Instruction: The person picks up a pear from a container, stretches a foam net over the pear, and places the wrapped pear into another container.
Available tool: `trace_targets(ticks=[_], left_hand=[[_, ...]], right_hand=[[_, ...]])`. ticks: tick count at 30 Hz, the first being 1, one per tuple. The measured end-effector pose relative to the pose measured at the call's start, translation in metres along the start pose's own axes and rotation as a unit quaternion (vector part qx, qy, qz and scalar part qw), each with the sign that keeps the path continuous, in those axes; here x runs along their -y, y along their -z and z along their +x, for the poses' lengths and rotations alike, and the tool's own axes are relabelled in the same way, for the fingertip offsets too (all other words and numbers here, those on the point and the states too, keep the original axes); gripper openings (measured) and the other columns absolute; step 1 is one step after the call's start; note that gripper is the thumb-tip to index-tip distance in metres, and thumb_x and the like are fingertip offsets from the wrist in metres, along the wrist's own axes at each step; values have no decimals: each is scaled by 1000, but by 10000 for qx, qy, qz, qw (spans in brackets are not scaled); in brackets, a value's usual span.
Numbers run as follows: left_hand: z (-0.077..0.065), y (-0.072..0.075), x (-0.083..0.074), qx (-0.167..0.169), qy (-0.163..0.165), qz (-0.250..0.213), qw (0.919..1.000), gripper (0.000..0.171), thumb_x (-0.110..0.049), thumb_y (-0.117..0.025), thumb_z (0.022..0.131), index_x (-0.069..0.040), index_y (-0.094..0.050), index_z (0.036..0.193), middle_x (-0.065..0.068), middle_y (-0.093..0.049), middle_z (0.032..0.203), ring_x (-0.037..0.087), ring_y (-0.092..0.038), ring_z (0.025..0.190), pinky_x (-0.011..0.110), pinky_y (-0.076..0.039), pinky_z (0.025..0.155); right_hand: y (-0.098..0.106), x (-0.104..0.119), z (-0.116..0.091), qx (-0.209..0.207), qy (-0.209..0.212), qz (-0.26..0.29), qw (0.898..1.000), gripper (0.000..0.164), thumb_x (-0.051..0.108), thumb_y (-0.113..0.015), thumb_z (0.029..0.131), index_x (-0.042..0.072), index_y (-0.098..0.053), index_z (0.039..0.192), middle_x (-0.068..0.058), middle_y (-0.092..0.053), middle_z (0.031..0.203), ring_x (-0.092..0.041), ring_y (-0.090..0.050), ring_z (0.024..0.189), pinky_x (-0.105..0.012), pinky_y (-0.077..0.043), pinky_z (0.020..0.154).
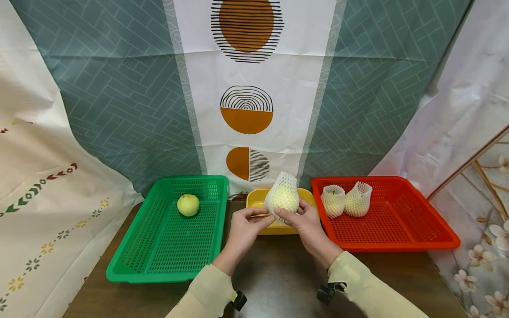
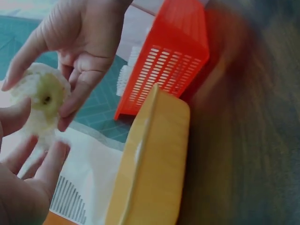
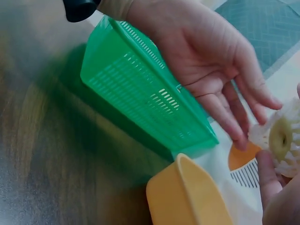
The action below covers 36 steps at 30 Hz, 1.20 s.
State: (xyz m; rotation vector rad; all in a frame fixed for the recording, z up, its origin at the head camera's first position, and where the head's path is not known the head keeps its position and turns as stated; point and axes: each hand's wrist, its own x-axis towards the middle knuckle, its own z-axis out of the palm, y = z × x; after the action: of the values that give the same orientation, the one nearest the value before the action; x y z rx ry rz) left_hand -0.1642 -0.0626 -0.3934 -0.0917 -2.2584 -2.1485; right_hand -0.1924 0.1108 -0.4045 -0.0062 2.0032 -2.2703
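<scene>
A pale yellow-green pear in a white foam net sleeve (image 1: 283, 198) is held up between both hands over a small yellow basket (image 1: 274, 230). My left hand (image 1: 244, 225) pinches the lower left side of the sleeve with thumb and fingers. From the right, my right hand (image 1: 310, 225) grips the netted pear, its thumb across the front. In the left wrist view the bare bottom end of the pear (image 2: 48, 97) shows through the sleeve's opening. The net's upper part stands loose above the fruit.
On the left, a green basket (image 1: 179, 247) has one bare pear (image 1: 188, 205) in it. A red basket (image 1: 397, 221) on the right contains two pears in foam nets, one left (image 1: 333, 203), one right (image 1: 358, 201). Patterned cloth (image 1: 131, 110) hangs behind the dark wooden table (image 1: 274, 269).
</scene>
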Motion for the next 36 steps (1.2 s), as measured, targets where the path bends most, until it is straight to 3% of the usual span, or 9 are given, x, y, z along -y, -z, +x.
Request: trace_targets(ticks=[4,6,9,14,19,23,27,31,36], left_hand=[[7,0,8,-195,-581,-293,9977,57,-26,-76,78,-16,-52,129,6,-53,132,26,-56,119,35,-50,90],[8,-2,9,-69,-876,-411,9953,61,-29,-72,82,-19,-46,136,5,-47,139,24,-52,124,36,-47,94],[8,-7,6,210,-1020,-426,9936,58,-34,-64,88,-19,-43,140,3,-46,141,20,-53,123,34,-47,95],[1,-10,-12,204,-819,-205,9962,53,-33,-59,92,-10,-46,138,7,-53,136,20,-56,119,32,-48,94],[-1,-9,-26,235,-510,-331,9979,57,-28,-63,89,-4,-46,137,11,-54,133,22,-58,116,32,-49,92],[5,-7,-20,65,-395,-587,9975,57,-29,-68,86,-6,-48,134,9,-58,128,20,-60,113,30,-51,90],[11,-6,-5,-158,-381,-1030,9938,54,-34,-64,88,-8,-49,132,10,-61,124,17,-62,106,29,-52,88],[14,-7,5,-182,-448,-1366,9894,52,-37,-59,91,-9,-43,131,14,-61,122,16,-63,101,31,-53,87],[14,-6,6,-302,-587,-1076,9920,46,-40,-57,91,-7,-53,123,13,-64,113,16,-62,95,33,-52,88]], right_hand=[[-3,1,2,-124,119,-104,9998,64,35,-80,72,13,-49,124,-8,-60,117,-19,-63,96,-30,-55,78],[-5,1,2,-195,154,-92,9996,65,35,-80,71,14,-49,123,-8,-60,117,-19,-63,97,-30,-55,77],[-7,3,2,-266,215,-91,9994,66,36,-81,71,13,-49,124,-8,-61,118,-19,-64,97,-30,-56,77],[-9,5,-1,-135,359,-25,9993,63,39,-76,75,11,-50,126,-10,-61,119,-17,-65,96,-30,-55,78],[-5,7,-6,503,536,451,9963,51,40,-54,93,8,-46,132,-15,-56,125,-19,-66,99,-36,-53,86],[-5,9,-7,777,586,396,9945,46,33,-51,96,9,-44,134,-14,-53,129,-21,-66,101,-40,-51,88],[-6,11,-6,647,633,72,9959,46,29,-61,90,12,-47,130,-11,-55,125,-20,-64,97,-41,-53,86],[-6,12,-6,524,759,-90,9957,45,29,-62,89,12,-46,128,-9,-54,124,-19,-60,98,-42,-52,85],[-4,15,-5,594,879,181,9942,45,28,-60,91,9,-43,127,-8,-49,125,-19,-57,104,-38,-50,91]])
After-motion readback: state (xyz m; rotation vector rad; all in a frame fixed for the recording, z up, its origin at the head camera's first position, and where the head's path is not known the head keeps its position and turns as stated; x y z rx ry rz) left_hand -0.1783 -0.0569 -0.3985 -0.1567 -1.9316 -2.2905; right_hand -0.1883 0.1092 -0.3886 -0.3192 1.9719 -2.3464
